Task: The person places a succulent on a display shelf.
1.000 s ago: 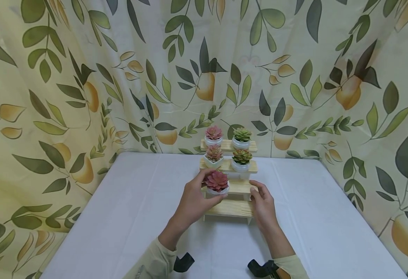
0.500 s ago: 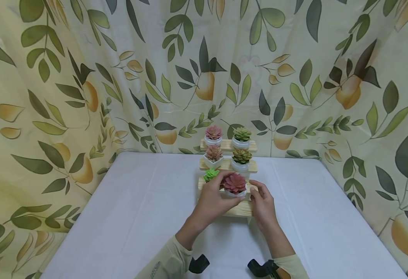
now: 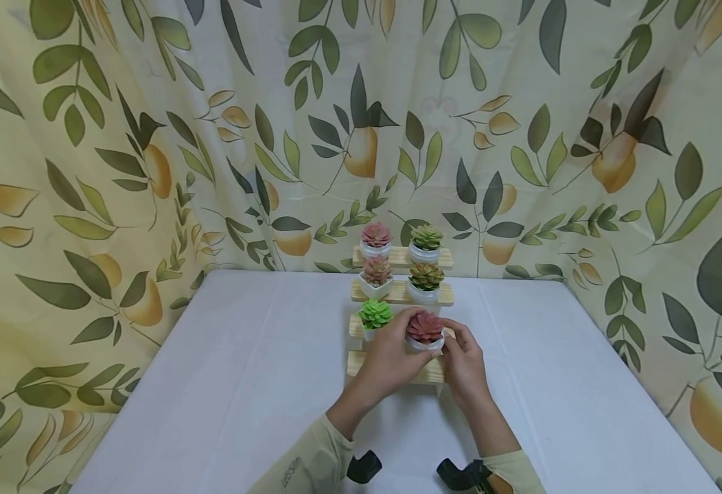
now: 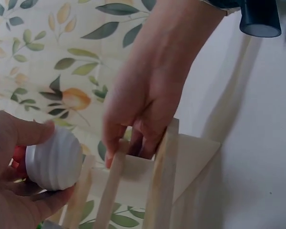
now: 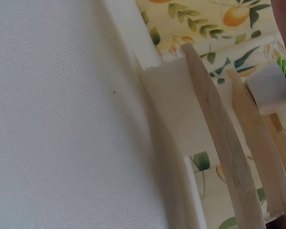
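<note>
In the head view my left hand (image 3: 392,357) holds a dark-pink succulent (image 3: 425,326) in a ribbed white pot (image 4: 55,157), thumb and fingers around the pot. It is at the right part of the third step of a stepped wooden stand (image 3: 356,362); the left wrist view shows the pot tilted and apart from the planks. My right hand (image 3: 464,357) grips the stand's right side, its fingers around a plank end in the left wrist view. On the third step's left sits a bright green succulent (image 3: 375,313), its pot partly behind my left hand.
Pink (image 3: 377,234) and green (image 3: 426,237) potted succulents stand on the top step. A pinkish one (image 3: 376,271) and a green-brown one (image 3: 425,276) occupy the second. A white cloth (image 3: 262,384) covers the table; a leaf-patterned curtain (image 3: 361,103) hangs behind.
My left hand has carried the dark-pink succulent rightward along the third step, close to my right hand, uncovering the bright green succulent. The right hand keeps its place on the stand.
</note>
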`<action>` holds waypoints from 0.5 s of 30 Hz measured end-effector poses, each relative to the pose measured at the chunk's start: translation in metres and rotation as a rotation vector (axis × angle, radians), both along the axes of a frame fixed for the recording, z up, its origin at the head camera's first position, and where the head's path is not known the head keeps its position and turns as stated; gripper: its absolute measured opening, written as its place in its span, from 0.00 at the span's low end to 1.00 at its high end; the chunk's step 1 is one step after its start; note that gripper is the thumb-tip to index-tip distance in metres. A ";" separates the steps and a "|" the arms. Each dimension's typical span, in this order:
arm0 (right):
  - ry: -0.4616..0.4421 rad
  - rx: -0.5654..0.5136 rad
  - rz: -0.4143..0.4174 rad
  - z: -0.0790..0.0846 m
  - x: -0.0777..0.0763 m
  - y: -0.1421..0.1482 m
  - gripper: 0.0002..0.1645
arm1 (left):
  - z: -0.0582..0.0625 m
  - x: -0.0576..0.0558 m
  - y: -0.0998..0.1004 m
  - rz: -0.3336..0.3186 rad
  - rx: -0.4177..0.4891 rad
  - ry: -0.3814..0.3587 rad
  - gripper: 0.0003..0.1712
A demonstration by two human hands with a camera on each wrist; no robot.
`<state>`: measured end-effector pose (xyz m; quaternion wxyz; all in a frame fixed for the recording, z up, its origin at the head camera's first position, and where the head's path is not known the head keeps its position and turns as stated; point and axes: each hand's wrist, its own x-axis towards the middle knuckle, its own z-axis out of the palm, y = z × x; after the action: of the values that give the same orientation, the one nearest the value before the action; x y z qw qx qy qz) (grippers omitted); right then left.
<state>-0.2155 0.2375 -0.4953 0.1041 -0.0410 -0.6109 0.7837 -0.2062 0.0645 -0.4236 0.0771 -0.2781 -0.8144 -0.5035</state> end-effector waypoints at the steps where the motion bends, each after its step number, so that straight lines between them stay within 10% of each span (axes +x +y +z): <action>1: -0.001 -0.001 0.003 0.000 0.000 0.000 0.18 | -0.002 -0.001 0.001 -0.002 -0.005 -0.005 0.41; 15: -0.020 -0.038 0.013 0.002 -0.002 -0.002 0.19 | -0.019 -0.015 0.021 0.069 -0.150 0.090 0.40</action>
<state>-0.2174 0.2359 -0.4934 0.0923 -0.0468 -0.5973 0.7953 -0.2211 0.0858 -0.4428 0.1100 -0.2773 -0.8546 -0.4250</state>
